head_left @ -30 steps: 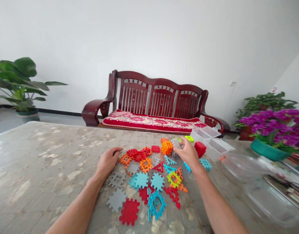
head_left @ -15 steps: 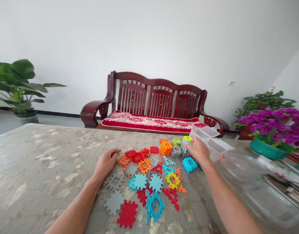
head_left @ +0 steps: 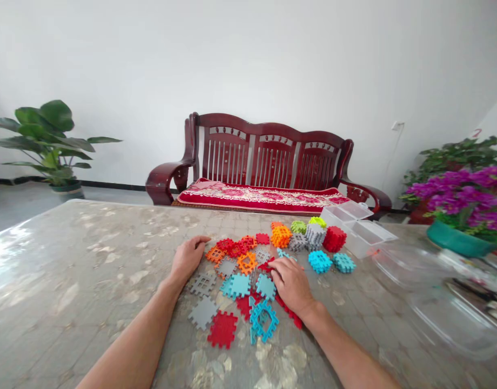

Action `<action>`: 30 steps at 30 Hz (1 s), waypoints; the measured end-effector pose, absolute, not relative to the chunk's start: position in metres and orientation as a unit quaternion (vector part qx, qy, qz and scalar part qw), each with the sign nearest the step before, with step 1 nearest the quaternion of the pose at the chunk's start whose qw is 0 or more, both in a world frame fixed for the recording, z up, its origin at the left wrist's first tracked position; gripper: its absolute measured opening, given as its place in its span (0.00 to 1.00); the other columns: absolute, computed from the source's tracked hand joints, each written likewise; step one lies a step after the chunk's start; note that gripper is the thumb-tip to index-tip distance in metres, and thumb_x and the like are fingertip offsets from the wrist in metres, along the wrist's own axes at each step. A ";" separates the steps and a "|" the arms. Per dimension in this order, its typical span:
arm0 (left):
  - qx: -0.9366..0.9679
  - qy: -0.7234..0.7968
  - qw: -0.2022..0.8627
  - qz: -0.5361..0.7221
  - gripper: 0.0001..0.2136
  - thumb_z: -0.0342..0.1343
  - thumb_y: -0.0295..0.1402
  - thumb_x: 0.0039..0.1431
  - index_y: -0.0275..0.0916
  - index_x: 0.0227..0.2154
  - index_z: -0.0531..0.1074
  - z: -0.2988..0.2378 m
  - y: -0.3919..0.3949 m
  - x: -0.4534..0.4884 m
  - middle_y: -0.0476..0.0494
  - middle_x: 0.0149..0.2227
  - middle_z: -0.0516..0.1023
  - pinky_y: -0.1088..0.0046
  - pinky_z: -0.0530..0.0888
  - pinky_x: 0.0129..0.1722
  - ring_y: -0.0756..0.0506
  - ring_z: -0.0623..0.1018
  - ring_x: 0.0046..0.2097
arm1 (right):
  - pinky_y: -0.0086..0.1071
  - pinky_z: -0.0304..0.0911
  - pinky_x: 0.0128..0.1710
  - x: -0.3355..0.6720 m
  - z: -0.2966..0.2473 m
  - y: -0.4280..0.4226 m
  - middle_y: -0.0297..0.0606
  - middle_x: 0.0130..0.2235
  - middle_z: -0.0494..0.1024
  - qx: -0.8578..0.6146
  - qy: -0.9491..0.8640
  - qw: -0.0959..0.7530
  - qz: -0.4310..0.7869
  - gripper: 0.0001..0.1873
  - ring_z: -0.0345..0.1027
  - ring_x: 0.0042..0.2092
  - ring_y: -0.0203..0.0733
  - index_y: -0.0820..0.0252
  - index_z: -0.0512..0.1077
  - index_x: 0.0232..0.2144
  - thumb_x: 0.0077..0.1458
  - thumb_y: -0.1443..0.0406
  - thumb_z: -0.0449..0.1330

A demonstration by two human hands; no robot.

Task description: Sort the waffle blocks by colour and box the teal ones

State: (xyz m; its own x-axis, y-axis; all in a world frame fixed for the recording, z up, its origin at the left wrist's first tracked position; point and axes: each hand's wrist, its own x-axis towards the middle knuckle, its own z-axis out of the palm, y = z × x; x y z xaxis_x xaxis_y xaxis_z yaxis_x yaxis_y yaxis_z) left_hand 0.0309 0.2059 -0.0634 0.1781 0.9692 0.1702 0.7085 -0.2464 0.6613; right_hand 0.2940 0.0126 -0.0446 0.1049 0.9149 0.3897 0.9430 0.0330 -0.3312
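Note:
My left hand (head_left: pixel 190 258) rests on the table with loosely bent fingers and nothing in them, just left of an orange window tile (head_left: pixel 215 254). Over the loose interlocking plastic pieces lies my right hand (head_left: pixel 292 283), its fingers apart and pointing left. Its fingertips are at a red piece (head_left: pixel 265 266) and beside a teal square tile (head_left: pixel 266 286); some pieces are hidden under the palm. Nearer me are a grey square tile (head_left: pixel 203 313), a red square tile (head_left: pixel 222 329) and a blue frame piece (head_left: pixel 264 321).
Sorted stacks stand at the back right: orange (head_left: pixel 281 236), grey (head_left: pixel 315 236), red (head_left: pixel 335 239) and blue (head_left: pixel 320 261). Beyond them is a clear divided box (head_left: pixel 364 237). Clear lids (head_left: pixel 455 324) and a flower pot (head_left: pixel 459 237) are at the right.
My right hand has come away from the grey stack, moving left and towards me onto the loose pieces. My left hand stays in place on the table. The view has shifted slightly.

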 end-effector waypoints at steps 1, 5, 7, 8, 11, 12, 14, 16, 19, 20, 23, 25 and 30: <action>0.733 0.572 0.224 0.291 0.17 0.47 0.32 0.59 0.43 0.45 0.80 -0.064 0.206 0.031 0.47 0.46 0.84 0.72 0.73 0.51 0.45 0.80 0.48 | 0.41 0.61 0.55 0.295 -0.048 0.014 0.40 0.46 0.80 -0.691 -0.670 0.268 -0.027 0.14 0.69 0.49 0.47 0.55 0.78 0.44 0.62 0.68 0.54; 0.734 0.567 0.225 0.300 0.17 0.47 0.32 0.59 0.42 0.45 0.80 -0.066 0.208 0.032 0.47 0.46 0.84 0.73 0.72 0.52 0.45 0.80 0.48 | 0.41 0.61 0.54 0.298 -0.054 0.018 0.39 0.45 0.81 -0.681 -0.673 0.287 -0.025 0.13 0.70 0.49 0.46 0.56 0.78 0.43 0.63 0.69 0.54; 0.735 0.565 0.225 0.300 0.17 0.47 0.31 0.59 0.42 0.45 0.80 -0.067 0.208 0.032 0.47 0.47 0.84 0.72 0.72 0.52 0.45 0.80 0.49 | 0.41 0.61 0.54 0.299 -0.054 0.018 0.39 0.45 0.81 -0.681 -0.672 0.291 -0.020 0.14 0.70 0.48 0.46 0.56 0.78 0.43 0.64 0.69 0.53; 0.735 0.565 0.225 0.299 0.17 0.47 0.31 0.59 0.42 0.45 0.80 -0.067 0.208 0.032 0.47 0.47 0.84 0.72 0.72 0.52 0.45 0.80 0.49 | 0.41 0.61 0.53 0.299 -0.053 0.017 0.39 0.45 0.81 -0.682 -0.671 0.291 -0.018 0.14 0.70 0.48 0.46 0.56 0.78 0.43 0.64 0.69 0.53; 0.735 0.567 0.225 0.296 0.17 0.47 0.31 0.59 0.41 0.44 0.80 -0.064 0.208 0.032 0.46 0.47 0.84 0.72 0.72 0.52 0.44 0.80 0.49 | 0.40 0.61 0.52 0.298 -0.052 0.016 0.39 0.44 0.80 -0.682 -0.673 0.286 -0.020 0.14 0.69 0.48 0.47 0.55 0.79 0.41 0.63 0.70 0.54; 0.735 0.568 0.224 0.295 0.17 0.48 0.31 0.58 0.41 0.44 0.80 -0.063 0.209 0.032 0.46 0.47 0.84 0.72 0.73 0.51 0.44 0.80 0.48 | 0.40 0.61 0.52 0.298 -0.052 0.016 0.39 0.44 0.80 -0.682 -0.674 0.284 -0.021 0.13 0.69 0.48 0.47 0.55 0.79 0.40 0.63 0.71 0.54; 0.735 0.570 0.223 0.293 0.17 0.48 0.31 0.58 0.41 0.44 0.80 -0.063 0.209 0.032 0.46 0.46 0.84 0.72 0.73 0.50 0.44 0.81 0.48 | 0.40 0.61 0.52 0.298 -0.052 0.016 0.38 0.44 0.80 -0.682 -0.675 0.281 -0.023 0.13 0.68 0.48 0.47 0.55 0.79 0.40 0.62 0.71 0.55; 0.734 0.571 0.224 0.293 0.17 0.48 0.31 0.58 0.42 0.44 0.80 -0.063 0.210 0.031 0.47 0.45 0.84 0.72 0.73 0.50 0.45 0.81 0.47 | 0.39 0.61 0.52 0.296 -0.053 0.017 0.38 0.44 0.80 -0.681 -0.676 0.279 -0.026 0.13 0.68 0.48 0.46 0.55 0.79 0.41 0.62 0.71 0.55; 0.737 0.569 0.225 0.288 0.17 0.48 0.31 0.58 0.42 0.44 0.80 -0.066 0.212 0.030 0.47 0.45 0.84 0.73 0.73 0.49 0.45 0.81 0.47 | 0.38 0.61 0.52 0.294 -0.054 0.021 0.38 0.43 0.79 -0.683 -0.678 0.269 -0.033 0.12 0.68 0.48 0.46 0.56 0.79 0.40 0.62 0.71 0.56; 0.737 0.570 0.223 0.285 0.17 0.48 0.32 0.58 0.42 0.44 0.80 -0.066 0.212 0.030 0.47 0.44 0.84 0.73 0.73 0.49 0.45 0.81 0.46 | 0.38 0.61 0.52 0.293 -0.054 0.023 0.38 0.43 0.79 -0.685 -0.678 0.264 -0.037 0.12 0.68 0.47 0.46 0.56 0.79 0.40 0.62 0.71 0.56; 0.740 0.575 0.210 0.279 0.17 0.48 0.32 0.58 0.43 0.44 0.80 -0.064 0.210 0.031 0.48 0.43 0.85 0.73 0.74 0.47 0.45 0.81 0.45 | 0.38 0.61 0.51 0.291 -0.056 0.030 0.38 0.43 0.80 -0.687 -0.681 0.249 -0.050 0.11 0.68 0.47 0.46 0.55 0.79 0.38 0.62 0.71 0.56; 0.744 0.576 0.202 0.272 0.17 0.48 0.32 0.59 0.44 0.44 0.80 -0.062 0.208 0.032 0.48 0.43 0.85 0.73 0.74 0.46 0.44 0.81 0.45 | 0.38 0.61 0.52 0.291 -0.057 0.033 0.38 0.43 0.80 -0.684 -0.684 0.248 -0.056 0.11 0.68 0.47 0.46 0.55 0.79 0.38 0.62 0.71 0.56; 0.752 0.573 0.202 0.257 0.17 0.48 0.32 0.59 0.44 0.45 0.80 -0.059 0.205 0.033 0.47 0.45 0.84 0.73 0.73 0.47 0.44 0.81 0.46 | 0.37 0.61 0.52 0.290 -0.058 0.034 0.38 0.44 0.80 -0.681 -0.681 0.264 -0.058 0.12 0.68 0.47 0.45 0.56 0.79 0.37 0.62 0.70 0.56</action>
